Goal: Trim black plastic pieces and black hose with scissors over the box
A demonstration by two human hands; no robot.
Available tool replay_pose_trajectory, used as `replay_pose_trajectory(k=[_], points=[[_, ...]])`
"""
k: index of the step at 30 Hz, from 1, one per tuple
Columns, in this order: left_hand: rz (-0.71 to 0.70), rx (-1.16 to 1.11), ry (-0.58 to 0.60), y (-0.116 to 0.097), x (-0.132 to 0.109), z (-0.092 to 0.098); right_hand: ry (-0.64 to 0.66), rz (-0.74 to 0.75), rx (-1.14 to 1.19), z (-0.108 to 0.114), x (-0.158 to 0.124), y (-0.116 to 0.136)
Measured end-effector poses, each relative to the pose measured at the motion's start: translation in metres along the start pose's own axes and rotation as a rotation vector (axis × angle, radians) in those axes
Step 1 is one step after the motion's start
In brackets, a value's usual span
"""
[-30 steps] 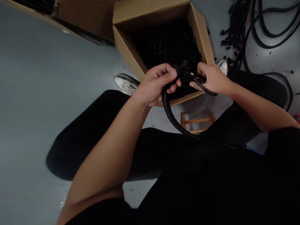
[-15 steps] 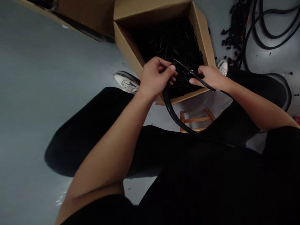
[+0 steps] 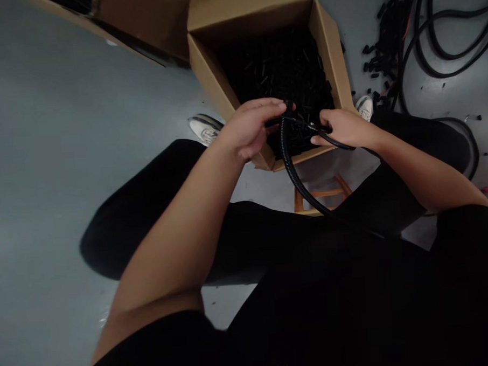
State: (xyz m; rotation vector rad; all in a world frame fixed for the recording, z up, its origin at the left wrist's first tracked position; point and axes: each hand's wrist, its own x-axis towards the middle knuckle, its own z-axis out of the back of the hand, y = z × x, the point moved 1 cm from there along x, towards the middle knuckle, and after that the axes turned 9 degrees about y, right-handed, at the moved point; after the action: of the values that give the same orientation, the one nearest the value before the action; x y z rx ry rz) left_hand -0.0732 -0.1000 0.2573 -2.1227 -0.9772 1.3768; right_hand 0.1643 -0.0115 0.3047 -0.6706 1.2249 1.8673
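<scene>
- The grey floor (image 3: 43,132) is spreading out around everything, bearing scattered scraps (image 3: 380,64) at upper right.
- The box (image 3: 252,7) is standing open.
- The tube (image 3: 292,173) is curving up over its near edge, now lying farther right than half a second ago and meeting the scissors (image 3: 312,126), so tube and tool are coming together.
- The left hand (image 3: 252,126) is pinching its upper end.
- The right hand (image 3: 342,127) is gripping the handles; the view isn't showing whether they're closing.
- Black pieces (image 3: 271,68) are filling the box.
</scene>
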Motion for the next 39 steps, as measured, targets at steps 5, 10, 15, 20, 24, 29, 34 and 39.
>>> replay_pose_trajectory(k=[5, 10, 15, 20, 24, 29, 34, 39], points=[[-0.025, -0.110, 0.003, 0.000, -0.002, -0.005, -0.091, -0.056, 0.028, 0.003, 0.000, 0.002], [-0.025, -0.186, -0.052, 0.004, -0.003, -0.015, -0.083, -0.034, 0.054, 0.001, 0.003, -0.001], [-0.132, -0.181, -0.027, -0.003, -0.009, -0.022, -0.087, 0.031, 0.100, 0.005, 0.000, 0.001], [-0.016, -0.164, -0.019, -0.005, -0.016, -0.032, -0.038, 0.091, 0.077, 0.012, -0.004, 0.002], [0.045, -0.272, 0.075, -0.005, -0.018, -0.038, -0.059, 0.189, 0.053, 0.012, -0.005, -0.001], [0.028, -0.345, 0.080, -0.007, -0.019, -0.043, -0.143, 0.241, 0.059, 0.006, -0.004, -0.007], [-0.035, -0.369, 0.047, -0.012, -0.020, -0.045, -0.193, 0.215, 0.118, 0.006, 0.000, -0.011], [-0.039, -0.186, 0.012, -0.004, -0.017, -0.042, -0.145, 0.185, 0.096, 0.004, 0.001, -0.010]])
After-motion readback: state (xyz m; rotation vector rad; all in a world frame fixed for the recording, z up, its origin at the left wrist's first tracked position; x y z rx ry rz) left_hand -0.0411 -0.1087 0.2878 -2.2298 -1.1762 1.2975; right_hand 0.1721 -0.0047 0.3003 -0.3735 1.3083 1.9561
